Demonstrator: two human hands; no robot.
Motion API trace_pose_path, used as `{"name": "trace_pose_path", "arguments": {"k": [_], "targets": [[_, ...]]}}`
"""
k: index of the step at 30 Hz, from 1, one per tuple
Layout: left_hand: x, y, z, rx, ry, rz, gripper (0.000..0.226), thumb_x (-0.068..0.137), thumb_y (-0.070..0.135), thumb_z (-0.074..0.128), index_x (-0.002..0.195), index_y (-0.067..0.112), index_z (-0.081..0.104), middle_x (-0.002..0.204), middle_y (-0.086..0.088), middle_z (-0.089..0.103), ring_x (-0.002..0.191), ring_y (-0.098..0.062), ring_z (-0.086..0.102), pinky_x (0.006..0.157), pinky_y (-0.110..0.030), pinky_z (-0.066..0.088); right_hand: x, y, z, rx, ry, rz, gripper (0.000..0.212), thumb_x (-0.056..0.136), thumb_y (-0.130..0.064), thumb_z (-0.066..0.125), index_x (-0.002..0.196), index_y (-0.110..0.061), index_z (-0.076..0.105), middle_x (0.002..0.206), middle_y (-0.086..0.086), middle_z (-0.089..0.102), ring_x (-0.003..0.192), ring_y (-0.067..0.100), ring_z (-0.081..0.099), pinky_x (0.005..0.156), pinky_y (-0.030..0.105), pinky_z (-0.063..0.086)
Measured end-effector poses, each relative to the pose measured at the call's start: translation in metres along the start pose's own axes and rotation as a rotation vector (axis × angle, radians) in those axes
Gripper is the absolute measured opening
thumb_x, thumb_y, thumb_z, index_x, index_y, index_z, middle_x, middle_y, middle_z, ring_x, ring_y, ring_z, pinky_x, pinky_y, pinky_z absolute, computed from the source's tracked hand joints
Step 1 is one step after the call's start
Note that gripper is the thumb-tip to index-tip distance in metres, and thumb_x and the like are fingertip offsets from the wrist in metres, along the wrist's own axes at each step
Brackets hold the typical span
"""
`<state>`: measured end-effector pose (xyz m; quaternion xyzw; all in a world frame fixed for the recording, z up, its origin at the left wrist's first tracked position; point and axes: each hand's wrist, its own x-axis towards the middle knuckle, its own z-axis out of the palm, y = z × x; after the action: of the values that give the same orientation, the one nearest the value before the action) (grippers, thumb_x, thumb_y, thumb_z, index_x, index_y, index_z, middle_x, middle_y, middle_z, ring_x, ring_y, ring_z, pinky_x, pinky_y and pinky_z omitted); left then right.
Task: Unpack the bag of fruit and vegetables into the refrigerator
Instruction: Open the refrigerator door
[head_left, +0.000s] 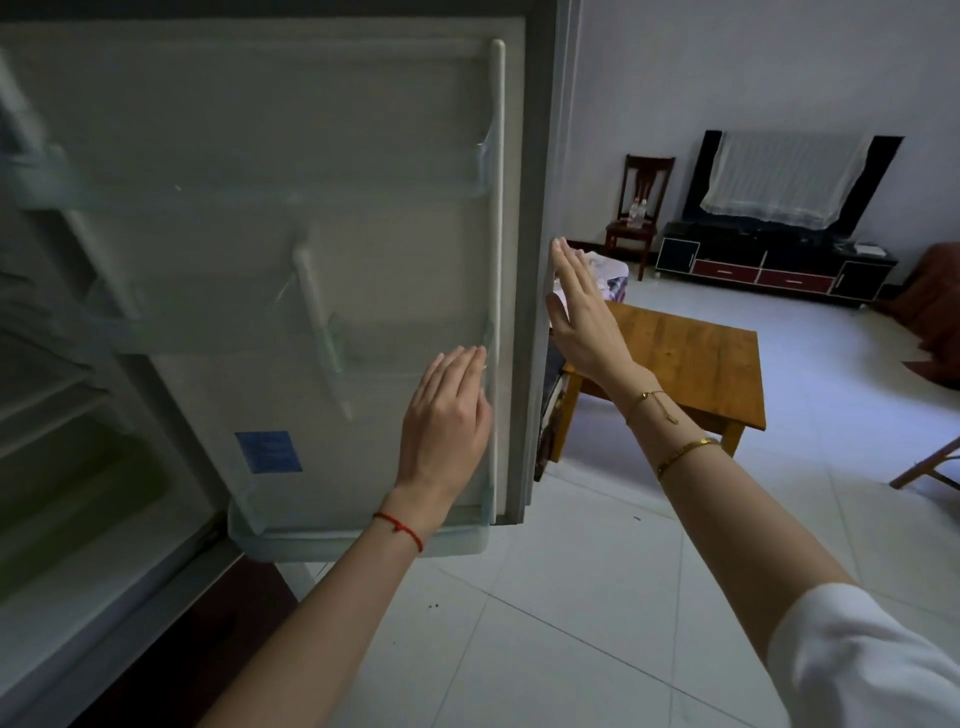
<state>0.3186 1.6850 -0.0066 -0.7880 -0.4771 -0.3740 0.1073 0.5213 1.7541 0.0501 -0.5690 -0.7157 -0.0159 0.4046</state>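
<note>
Here the refrigerator door (291, 260) stands swung open, its white inner liner facing the camera and filling the upper left of the head view. Clear door shelves (363, 343) run across the liner at several heights, and a blue label (268, 451) sits on the lower part of the liner. The refrigerator interior (62, 467) shows at the far left, blurred, with white shelves and a greenish drawer low down; what lies inside cannot be made out. The bag of fruit and vegetables does not show in this view. The left hand (447, 421) lies flat against the inner liner near the door's free edge, fingers straight and together, pointing up, holding nothing; a red string bracelet (399, 529) circles its wrist. The right hand (582, 312) rests with fingers straight against the grey outer edge of the door (540, 208), palm turned toward the door, likewise holding nothing; two gold bracelets (685, 452) sit on that forearm, and a white sleeve (862, 654) covers the upper arm at the lower right. Beyond the door, a wooden table (691, 358) stands on the pale tiled floor (597, 597). Farther back, against the wall, a dark wooden chair (641, 208) carries two small bottles on its seat, and just beside it a low black and red cabinet (774, 265) bears a flat screen draped with a white cloth (779, 176). A further wooden frame (930, 467) shows at the right edge.
</note>
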Motion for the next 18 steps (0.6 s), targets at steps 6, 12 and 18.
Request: {"name": "trace_pose_path", "arguments": {"k": [6, 12, 18], "targets": [[0.034, 0.002, 0.032, 0.038, -0.007, -0.037, 0.048, 0.095, 0.015, 0.038, 0.139, 0.002, 0.050, 0.141, -0.013, 0.056, 0.133, -0.026, 0.050, 0.117, -0.041, 0.033, 0.047, 0.030, 0.018, 0.077, -0.046, -0.044, 0.058, 0.105, -0.021, 0.035, 0.157, -0.018, 0.011, 0.165, -0.001, 0.007, 0.153, 0.017, 0.001, 0.125, 0.040, 0.009], [0.065, 0.003, 0.061, 0.099, -0.011, -0.125, 0.050, 0.096, 0.018, 0.036, 0.142, 0.003, 0.046, 0.145, -0.012, 0.052, 0.137, -0.024, 0.046, 0.120, -0.040, 0.029, 0.091, 0.057, 0.037, 0.135, -0.072, -0.113, 0.056, 0.105, -0.022, 0.034, 0.157, -0.016, 0.014, 0.164, 0.001, 0.013, 0.152, 0.016, 0.005, 0.125, 0.038, 0.012], [0.094, 0.005, 0.088, 0.146, -0.007, -0.235, 0.049, 0.097, 0.017, 0.042, 0.145, 0.004, 0.043, 0.148, -0.012, 0.049, 0.141, -0.023, 0.040, 0.122, -0.038, 0.022, 0.134, 0.086, 0.051, 0.164, -0.153, -0.167, 0.056, 0.106, -0.026, 0.034, 0.157, -0.018, 0.014, 0.164, -0.001, 0.011, 0.152, 0.016, 0.003, 0.123, 0.028, 0.005]]}}
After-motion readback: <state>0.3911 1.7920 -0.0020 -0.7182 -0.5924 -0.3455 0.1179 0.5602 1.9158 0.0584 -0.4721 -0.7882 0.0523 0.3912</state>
